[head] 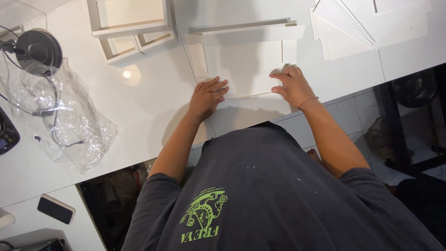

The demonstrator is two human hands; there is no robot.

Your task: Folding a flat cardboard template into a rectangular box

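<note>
While both hands press on it, the flat white cardboard blank (244,69) lies on the white counter (153,116) just in front of the person, its near edge close to the counter's edge. The left hand (206,96) rests palm down with fingers spread flat near the blank's lower left corner, holding nothing. The right hand (291,83) has its fingers curled and pinching the right-hand margin of the blank, where a flap appears to be turned up; whether the thumb is under the board cannot be told.

To fold such a panel well, judged from this posture, the flat hand should anchor the sheet close to the crease line while the other lifts the flap evenly along its whole length, so that the board bends on the score and does not buckle.

The blank is matt, stiff and smooth, with straight cut edges and a raised long wall at its far side. Beyond it stand assembled white boxes (130,28), open-topped and rectangular, and to the right a fanned stack of flat sheets (362,28). At the left lies a crumpled clear plastic bag (65,121), glossy and wrinkled, partly over thin cables, beside a round dark lamp head (38,49).
</note>
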